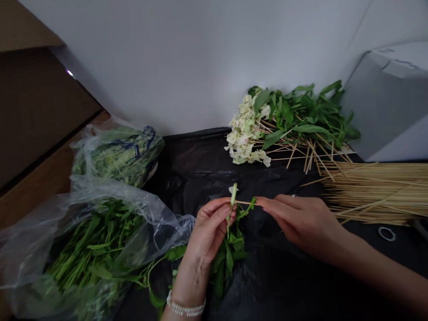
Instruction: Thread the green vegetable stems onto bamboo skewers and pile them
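My left hand (214, 225) is closed on a pale green leafy stem (233, 194) that stands up between thumb and fingers. Leaves (228, 259) hang below that hand, over the black plastic sheet (273, 285). Pinched in my right hand (301, 215) is a thin wooden skewer (245, 202), its left end at the stem by my left fingertips. I cannot tell whether the skewer pierces the stem.
Leafy greens (94, 246) fill an open clear bag (26, 292) at left, with another bagged bunch (119, 154) behind. Skewered greens (303, 112) and pale leaves (245, 133) lie at back right. Loose skewers (392, 190), a ring (387, 233) and a white box (400, 104) are at right.
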### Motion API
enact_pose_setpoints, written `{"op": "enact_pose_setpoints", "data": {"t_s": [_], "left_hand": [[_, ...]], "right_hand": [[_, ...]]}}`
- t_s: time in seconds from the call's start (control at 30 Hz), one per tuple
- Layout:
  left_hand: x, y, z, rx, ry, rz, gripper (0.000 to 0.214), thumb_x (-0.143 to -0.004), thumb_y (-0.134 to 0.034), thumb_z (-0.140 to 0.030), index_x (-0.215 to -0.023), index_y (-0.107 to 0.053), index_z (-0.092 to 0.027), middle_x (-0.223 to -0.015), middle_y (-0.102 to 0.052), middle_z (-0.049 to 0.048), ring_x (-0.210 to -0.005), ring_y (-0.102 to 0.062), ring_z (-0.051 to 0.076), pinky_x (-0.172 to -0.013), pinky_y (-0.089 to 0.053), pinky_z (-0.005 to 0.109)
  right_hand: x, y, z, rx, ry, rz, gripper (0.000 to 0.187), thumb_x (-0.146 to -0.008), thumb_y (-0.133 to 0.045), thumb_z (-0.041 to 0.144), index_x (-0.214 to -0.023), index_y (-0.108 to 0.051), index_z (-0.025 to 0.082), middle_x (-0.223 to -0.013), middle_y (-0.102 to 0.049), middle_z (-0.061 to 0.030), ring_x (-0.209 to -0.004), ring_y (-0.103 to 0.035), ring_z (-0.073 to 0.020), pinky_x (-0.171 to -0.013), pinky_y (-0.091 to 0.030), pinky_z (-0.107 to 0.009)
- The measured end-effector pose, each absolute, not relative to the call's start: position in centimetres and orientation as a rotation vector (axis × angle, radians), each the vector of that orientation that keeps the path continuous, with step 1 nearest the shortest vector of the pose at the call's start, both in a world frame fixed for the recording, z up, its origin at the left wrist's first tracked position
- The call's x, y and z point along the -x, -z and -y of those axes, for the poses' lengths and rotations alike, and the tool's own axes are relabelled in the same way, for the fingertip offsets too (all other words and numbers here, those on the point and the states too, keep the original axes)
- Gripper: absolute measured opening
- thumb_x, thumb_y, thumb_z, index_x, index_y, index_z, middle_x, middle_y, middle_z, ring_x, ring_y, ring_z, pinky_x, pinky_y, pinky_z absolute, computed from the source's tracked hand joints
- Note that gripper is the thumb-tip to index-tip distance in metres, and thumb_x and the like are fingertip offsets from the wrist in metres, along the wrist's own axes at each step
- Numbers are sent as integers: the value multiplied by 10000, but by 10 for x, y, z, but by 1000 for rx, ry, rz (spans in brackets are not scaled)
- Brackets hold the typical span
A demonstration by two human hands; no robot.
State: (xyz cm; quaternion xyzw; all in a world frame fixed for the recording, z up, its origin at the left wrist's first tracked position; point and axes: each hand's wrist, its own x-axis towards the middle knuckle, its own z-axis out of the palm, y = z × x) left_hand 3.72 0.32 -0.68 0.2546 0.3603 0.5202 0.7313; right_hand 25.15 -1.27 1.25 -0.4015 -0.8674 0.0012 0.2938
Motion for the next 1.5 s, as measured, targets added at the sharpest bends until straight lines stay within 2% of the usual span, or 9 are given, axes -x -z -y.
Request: {"op": "enact_pose_setpoints", "data": {"t_s": [0.2, 0.37, 0.5, 0.7, 0.87, 1.07, 1.27, 1.37, 1.5], "left_hand": [[-47, 7, 4, -835, -1117, -852, 153, -662, -852, -226, -794, -793, -174, -791, -756, 35, -686, -642, 103, -688, -503, 199], [-38, 3, 2, -1034, -1276, -1047, 195, -760, -774, -362, -831, -794, -181, -813, -754, 53, -753, -648, 149, -729, -494, 239], [-29, 1, -2, -963, -1422, -1085, 299, -841, -669, -444, -826, -788, -170, -784, -738, 55, -728, -626, 134, -672, -467, 211], [-37, 0, 1, -931, -1298, -1003, 326, -858, -647, -439, -902, -779, -144, -805, -740, 77, -728, -626, 136, -690, -470, 220], [-45, -1, 7, -994, -1159, -954, 309, -772, -759, -379, -991, -771, -161, -831, -748, 71, -663, -612, 127, -630, -463, 227], [-52, 5, 10, -901, -1126, -930, 223, -681, -836, -247, -891, -784, -192, -742, -728, 21, -642, -592, 104, -650, -454, 211], [-52, 6, 12, -1187, -1171, -1025, 123, -762, -767, -243, -877, -797, -213, -798, -713, 46, -726, -598, 159, -707, -456, 263], [-52, -3, 14, -1498, -1047, -1011, 125, -817, -701, -204, -865, -808, -247, -817, -707, 67, -788, -617, 195, -757, -454, 294], [-34, -35, 16, -1600, -815, -911, 187, -841, -661, -182, -929, -805, -262, -792, -717, 78, -706, -624, 192, -671, -464, 298]], "right_hand": [[-244, -11, 17, 1069, -97, 2323, 284, -964, -408, 137, -1118, -645, 158, -782, -703, -30, -656, -642, -121, -609, -472, -240], [-254, -16, 7, 1068, -196, 2209, 250, -969, -409, 156, -1062, -641, 176, -842, -703, -42, -761, -644, -143, -696, -479, -271], [-264, -24, -2, 1075, -470, 2083, 220, -985, -397, 201, -983, -616, 200, -860, -678, -36, -802, -620, -149, -723, -467, -278], [-259, -21, -3, 1158, -864, 1991, 216, -984, -414, 259, -936, -619, 213, -782, -659, -4, -704, -607, -139, -655, -457, -255], [-250, -15, 1, 1079, -899, 2066, 232, -982, -399, 227, -931, -625, 205, -838, -660, -27, -769, -601, -151, -719, -458, -279], [-247, -15, 2, 1009, -906, 2146, 221, -982, -404, 205, -916, -615, 210, -838, -649, -17, -780, -595, -137, -721, -464, -275], [-247, -15, 6, 1038, -1124, 1894, 286, -1001, -395, 316, -1238, -535, 238, -791, -649, -3, -685, -605, -139, -637, -490, -263], [-249, -15, 5, 1031, -1155, 1792, 313, -997, -403, 336, -1251, -564, 245, -751, -640, -6, -664, -605, -148, -650, -508, -286], [-254, -17, 0, 1047, -1143, 1768, 335, -980, -449, 342, -1268, -577, 228, -744, -635, -4, -660, -601, -142, -629, -511, -275]]}}
